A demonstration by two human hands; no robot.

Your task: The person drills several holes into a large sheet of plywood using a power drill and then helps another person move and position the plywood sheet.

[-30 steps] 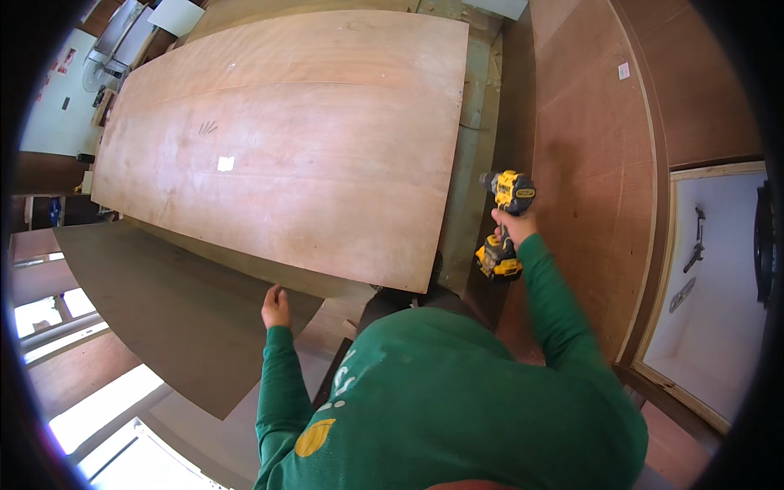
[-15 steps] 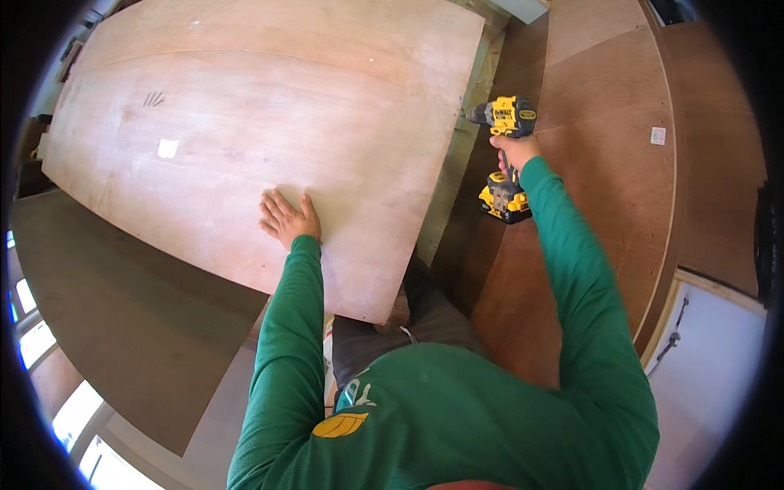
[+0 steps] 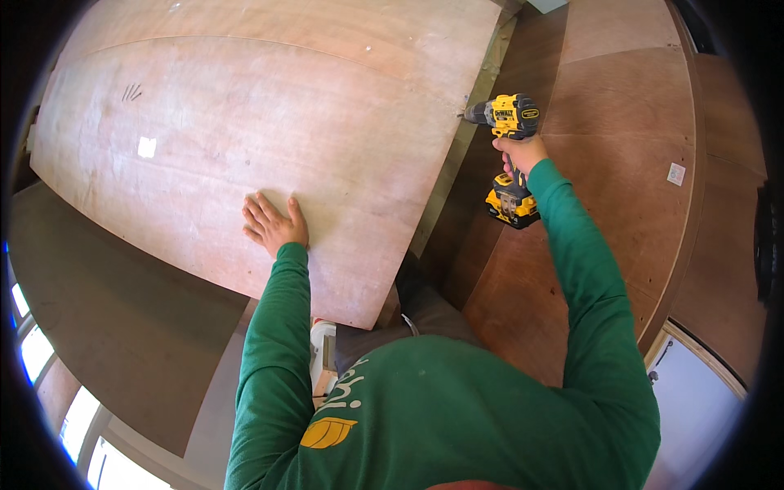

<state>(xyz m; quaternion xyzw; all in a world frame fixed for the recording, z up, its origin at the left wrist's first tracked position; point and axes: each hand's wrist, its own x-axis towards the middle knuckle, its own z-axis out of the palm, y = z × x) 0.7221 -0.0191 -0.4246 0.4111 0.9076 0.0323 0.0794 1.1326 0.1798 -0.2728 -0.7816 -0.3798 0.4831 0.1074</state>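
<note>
My right hand (image 3: 521,155) grips a yellow and black cordless drill (image 3: 514,114) by its handle, the battery below the fist. The drill points left, its tip at the right edge of a large pale plywood panel (image 3: 351,122). Whether the tip touches the wood I cannot tell. Flat on the panel, left of its near corner, rests my left hand (image 3: 276,224) with the fingers spread. Farther up the panel lie several thin dark screws or nails (image 3: 131,92) and a small white label (image 3: 147,147).
A reddish-brown plywood piece (image 3: 612,196) with a raised edge extends along the right, carrying a small sticker (image 3: 676,174). At the left, a dark brown board (image 3: 122,310) sits beneath the panel. A white panel with a wooden frame (image 3: 694,400) is at the lower right.
The view has shifted slightly, moving the panel and my left hand a little left in the picture. The drill keeps its place by the panel's edge, still in my right hand.
</note>
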